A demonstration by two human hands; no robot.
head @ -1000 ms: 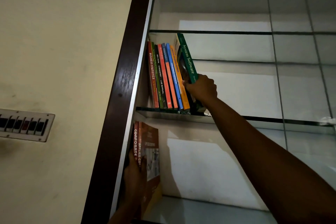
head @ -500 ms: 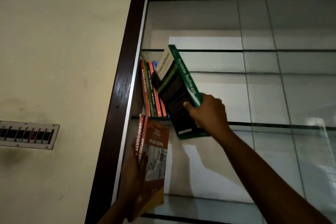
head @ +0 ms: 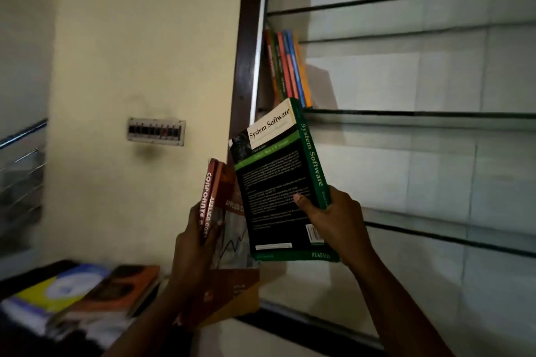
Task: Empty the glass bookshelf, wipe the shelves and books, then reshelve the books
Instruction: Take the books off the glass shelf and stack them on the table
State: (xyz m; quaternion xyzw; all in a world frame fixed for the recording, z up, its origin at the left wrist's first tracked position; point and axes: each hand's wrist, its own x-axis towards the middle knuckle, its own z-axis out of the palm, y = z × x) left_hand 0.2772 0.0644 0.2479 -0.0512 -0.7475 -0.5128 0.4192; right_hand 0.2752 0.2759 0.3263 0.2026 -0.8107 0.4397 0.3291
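Note:
My right hand [head: 333, 217] grips the green "System Software" book [head: 278, 182] by its spine side, back cover toward me, out in front of the glass bookshelf [head: 406, 116]. My left hand [head: 197, 240] holds two reddish-brown books [head: 220, 211] upright by their spines, just left of the green book and partly behind it. Several thin books [head: 288, 66] in red, green, blue and orange still lean at the left end of an upper glass shelf.
A dark wooden frame [head: 246, 52] borders the bookshelf on the left. A switch panel [head: 156, 132] sits on the cream wall. Removed books [head: 87, 295] lie stacked on a dark surface at lower left. A metal railing [head: 20, 153] shows at far left.
My right hand pulled the green book off the upper shelf and brought it down beside the books in my left hand. The view swung down and left, revealing the stacked books.

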